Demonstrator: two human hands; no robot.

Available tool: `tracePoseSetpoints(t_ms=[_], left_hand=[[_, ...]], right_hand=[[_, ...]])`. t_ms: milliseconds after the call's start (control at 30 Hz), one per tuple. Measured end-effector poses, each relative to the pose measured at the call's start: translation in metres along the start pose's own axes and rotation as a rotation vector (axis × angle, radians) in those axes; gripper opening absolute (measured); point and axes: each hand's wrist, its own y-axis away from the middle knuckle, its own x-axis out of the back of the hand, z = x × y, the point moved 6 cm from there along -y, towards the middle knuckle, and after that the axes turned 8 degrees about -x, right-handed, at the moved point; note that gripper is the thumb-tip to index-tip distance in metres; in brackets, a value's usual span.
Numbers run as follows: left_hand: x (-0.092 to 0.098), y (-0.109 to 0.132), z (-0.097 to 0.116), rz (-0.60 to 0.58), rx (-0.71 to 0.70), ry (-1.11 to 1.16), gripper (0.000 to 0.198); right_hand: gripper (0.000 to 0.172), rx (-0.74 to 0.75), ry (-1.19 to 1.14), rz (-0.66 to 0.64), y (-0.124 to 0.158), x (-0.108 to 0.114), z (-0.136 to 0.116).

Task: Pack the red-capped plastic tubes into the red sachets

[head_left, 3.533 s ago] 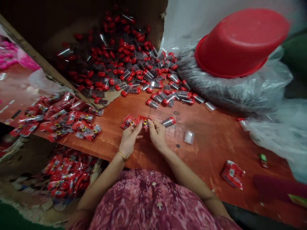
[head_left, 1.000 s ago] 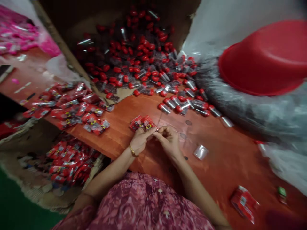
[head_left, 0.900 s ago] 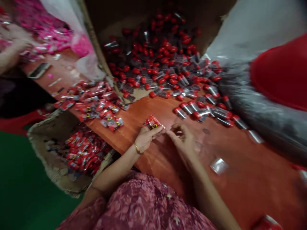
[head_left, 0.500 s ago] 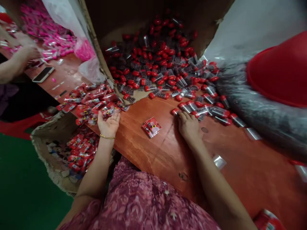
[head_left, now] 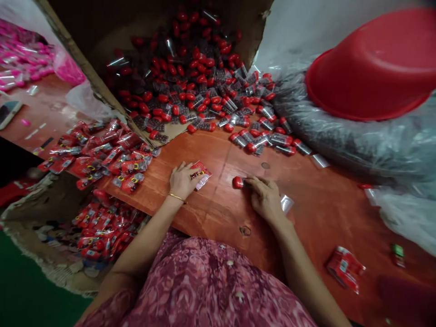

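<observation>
My left hand, with a gold bangle at the wrist, has its fingers on the edge of a small red printed card lying on the reddish table. To the right, my right hand pinches a small clear tube with a red cap, the cap pointing left; the fingers hide much of the tube. A loose clear tube piece lies beside my right wrist. Filled red packets are heaped left of my left hand. More red-capped tubes spread across the table beyond my hands.
A cardboard box lies open at the back, spilling red-capped tubes. Below the table's left edge stands a carton of red packets. A red tub rests on a plastic-wrapped bundle. An opened red packet lies at right.
My left hand has come from the packet heap onto the red card. My right hand has drawn a red-capped tube away from the pile toward me. The view has turned right.
</observation>
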Motion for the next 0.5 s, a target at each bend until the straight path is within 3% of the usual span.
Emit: tracePoseSetpoints(t_ms=[133,233,367,500], left_hand=[[-0.003,0.002,-0.001,0.050,0.011,-0.001,0.023],[0.000,0.006,-0.001,0.156,0.028,0.055,0.023],[0.012,0.013,0.011,0.308,-0.012,0.167,0.024],[0.021,0.021,0.030,0.359,-0.107,0.293,0.024]], right_hand=[[0.028,-0.077,-0.054,0.098,-0.002,0.010,-0.012],[0.017,-0.164,-0.242,0.137,-0.010,0.013,-0.035],[0.025,-0.410,-0.713,-0.050,-0.026,-0.012,-0.066],[0.022,-0.475,-1.065,-0.147,-0.042,-0.032,-0.091]])
